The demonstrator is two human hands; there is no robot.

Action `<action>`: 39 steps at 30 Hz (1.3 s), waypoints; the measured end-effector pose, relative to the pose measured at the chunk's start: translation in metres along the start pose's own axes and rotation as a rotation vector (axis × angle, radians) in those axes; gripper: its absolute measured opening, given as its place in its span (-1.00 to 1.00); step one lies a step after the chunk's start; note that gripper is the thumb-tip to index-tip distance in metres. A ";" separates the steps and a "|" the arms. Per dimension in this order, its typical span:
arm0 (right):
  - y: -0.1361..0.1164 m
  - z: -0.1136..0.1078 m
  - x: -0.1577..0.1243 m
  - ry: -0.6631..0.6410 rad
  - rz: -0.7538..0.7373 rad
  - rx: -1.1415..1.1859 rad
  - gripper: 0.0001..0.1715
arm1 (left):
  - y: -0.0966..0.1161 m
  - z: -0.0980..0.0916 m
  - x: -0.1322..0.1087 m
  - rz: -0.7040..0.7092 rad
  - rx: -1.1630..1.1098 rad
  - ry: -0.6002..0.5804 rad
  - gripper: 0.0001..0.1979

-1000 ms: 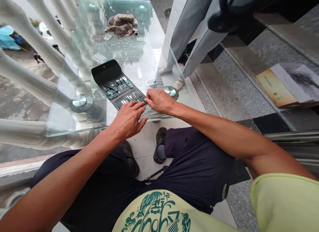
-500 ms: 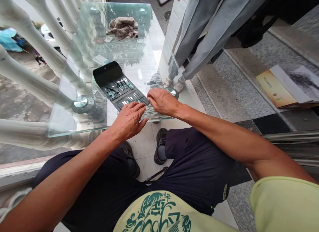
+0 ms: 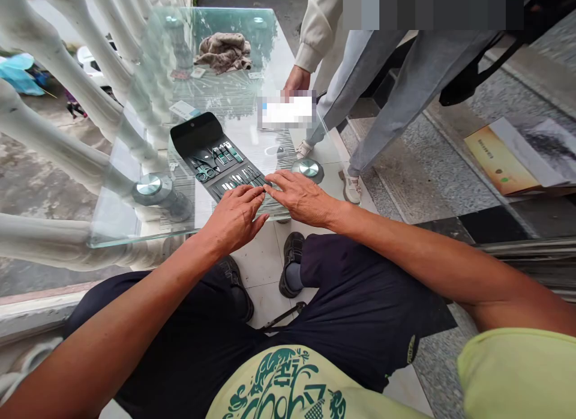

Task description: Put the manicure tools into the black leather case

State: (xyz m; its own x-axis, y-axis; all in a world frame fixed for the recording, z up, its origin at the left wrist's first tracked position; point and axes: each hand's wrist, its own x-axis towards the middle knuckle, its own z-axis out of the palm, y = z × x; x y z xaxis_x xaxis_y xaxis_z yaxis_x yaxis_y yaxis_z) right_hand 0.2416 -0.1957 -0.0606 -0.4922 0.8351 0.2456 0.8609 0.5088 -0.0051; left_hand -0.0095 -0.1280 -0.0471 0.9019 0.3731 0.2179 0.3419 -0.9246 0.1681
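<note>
A black manicure kit case (image 3: 196, 135) lies unfolded on the glass table (image 3: 148, 224), its flap turned back on the far side. Small scissors (image 3: 206, 174), nail clippers (image 3: 230, 153) and several slim metal tools sit in its slots. My left hand (image 3: 237, 216) rests palm down at the near edge of the case, fingers stretched out and thumb apart. At the near right corner, the fingertips of my right hand (image 3: 306, 198) lie extended on or just beside the case, close to the left fingertips. Neither hand visibly holds anything.
Another person's hand (image 3: 297, 80) holds a blurred white item (image 3: 288, 111) over the table's right side. A crumpled cloth (image 3: 224, 51) lies at the far end, a card (image 3: 183, 110) behind the case. White balusters (image 3: 81, 95) run along the left; steps (image 3: 396, 161) lie right.
My right hand's curled fingers have straightened out at the case corner. My left hand has stayed put. The other person's arm has reached in over the table with the white item.
</note>
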 end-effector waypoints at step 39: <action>0.199 -0.003 0.047 -0.015 0.529 0.040 0.29 | -0.014 -0.003 0.003 0.024 -0.023 -0.058 -0.55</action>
State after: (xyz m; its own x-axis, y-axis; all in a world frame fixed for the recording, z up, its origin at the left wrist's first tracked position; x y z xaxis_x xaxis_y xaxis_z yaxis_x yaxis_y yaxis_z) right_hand 0.3904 -0.0553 -0.0472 0.0063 0.9825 0.1859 0.9865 0.0243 -0.1619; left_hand -0.0128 -0.1134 -0.0456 0.9237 0.3453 0.1658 0.3145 -0.9308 0.1862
